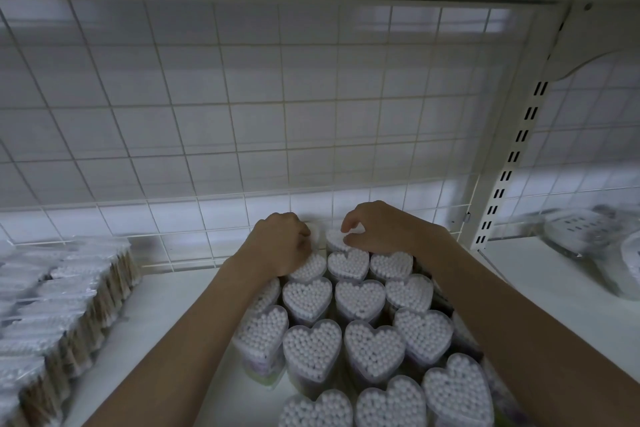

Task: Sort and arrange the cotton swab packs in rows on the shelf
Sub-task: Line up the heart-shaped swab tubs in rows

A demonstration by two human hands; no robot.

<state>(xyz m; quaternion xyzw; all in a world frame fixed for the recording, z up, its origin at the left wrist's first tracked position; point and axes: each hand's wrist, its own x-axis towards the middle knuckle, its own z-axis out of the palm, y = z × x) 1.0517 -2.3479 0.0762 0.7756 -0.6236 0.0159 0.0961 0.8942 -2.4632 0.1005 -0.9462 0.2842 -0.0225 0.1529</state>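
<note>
Clear heart-shaped plastic packs (360, 300) full of white cotton swabs stand in rows on the white shelf (166, 308). Left hand (282, 243) and right hand (379, 229) each grip a rearmost pack.

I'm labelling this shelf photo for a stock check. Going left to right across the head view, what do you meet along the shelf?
bagged swab packs → bare shelf board → heart-shaped swab packs, with the left hand and right hand at their far row → slotted upright → clear-wrapped goods
</note>
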